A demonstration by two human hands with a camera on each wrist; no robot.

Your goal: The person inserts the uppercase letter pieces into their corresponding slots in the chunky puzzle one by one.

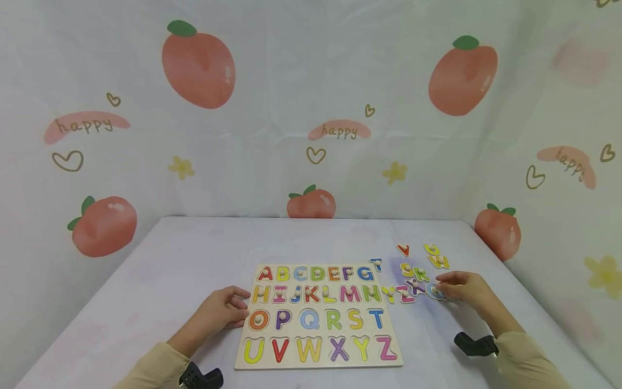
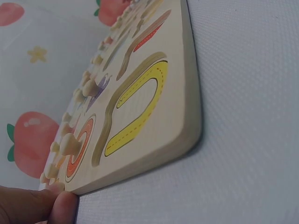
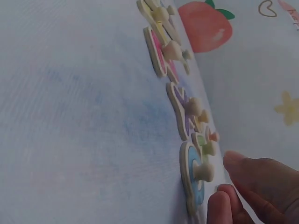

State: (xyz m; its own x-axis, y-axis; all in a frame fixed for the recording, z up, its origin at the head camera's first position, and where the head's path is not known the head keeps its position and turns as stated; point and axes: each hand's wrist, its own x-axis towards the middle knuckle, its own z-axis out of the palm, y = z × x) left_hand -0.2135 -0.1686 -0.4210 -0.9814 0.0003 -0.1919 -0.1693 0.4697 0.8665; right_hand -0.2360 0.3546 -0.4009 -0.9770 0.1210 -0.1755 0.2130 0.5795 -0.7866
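Note:
A wooden alphabet puzzle board [image 1: 318, 339] lies on the table; its upper rows hold knobbed letters A to P, while the recesses from Q to Z show only printed letters. My left hand [image 1: 221, 312] is at the board's left edge, fingertips touching its side [image 2: 35, 203]. On the right, my right hand [image 1: 464, 292] reaches beside the blue letter Q piece [image 1: 435, 292]. In the right wrist view, thumb and fingers stand apart near the knob of that Q piece [image 3: 195, 172], not closed round it.
Loose knobbed letters lie right of the board: T [image 1: 376, 264], V [image 1: 403, 250], U [image 1: 431, 249], W [image 1: 439, 262], S [image 1: 407, 270], R [image 1: 420, 274], X [image 1: 414, 287], Z [image 1: 405, 294] and Y [image 1: 389, 294]. Y and T lie against or over the board's right edge.

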